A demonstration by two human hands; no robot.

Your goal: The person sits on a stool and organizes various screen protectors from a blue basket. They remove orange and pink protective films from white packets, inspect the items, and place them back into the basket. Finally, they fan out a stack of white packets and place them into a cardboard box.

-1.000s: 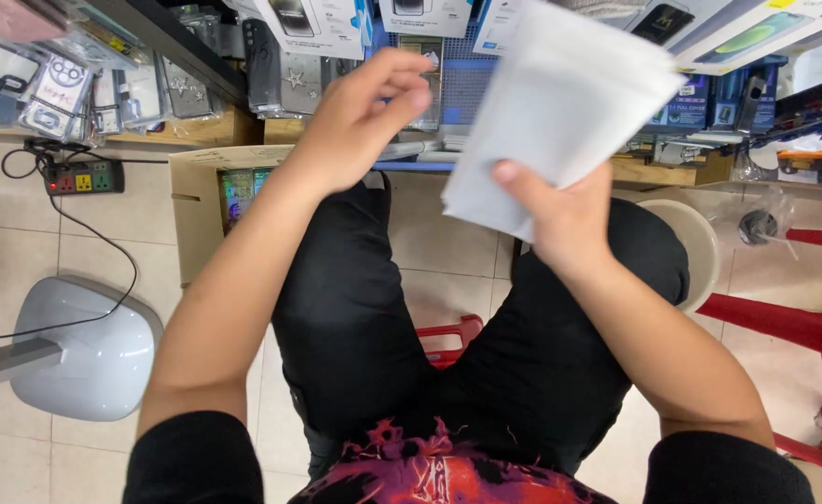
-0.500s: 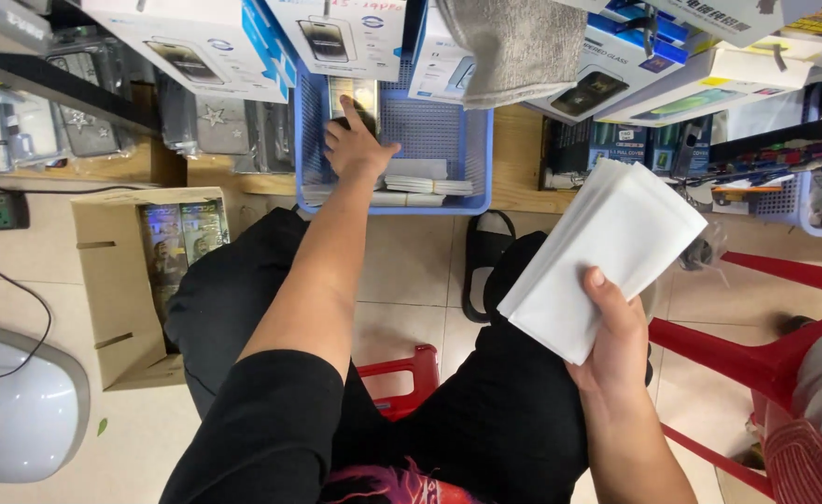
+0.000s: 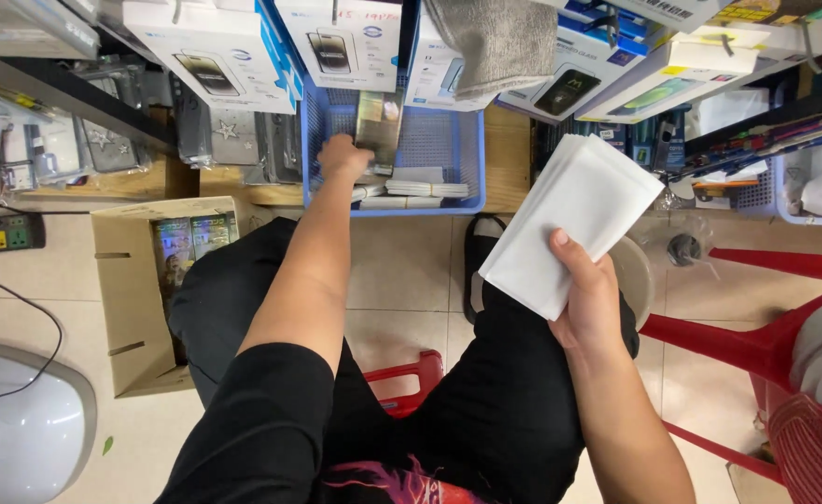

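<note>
In the blue basket (image 3: 448, 149), left hand (image 3: 344, 157) gripping a dark packet (image 3: 379, 126), right hand (image 3: 586, 299) clutching white envelopes (image 3: 574, 219)

I look down on a beige tiled floor (image 3: 401, 280). On it, at my left, stands an open brown cardboard box (image 3: 131, 299) — beside it a rounded grey plastic base (image 3: 19, 429) and a black power strip with coloured sockets (image 3: 0, 238). Ahead, a low wooden shelf (image 3: 509, 159) carries a blue plastic mesh basket (image 3: 448, 149) — white flat packets lie inside.
</note>
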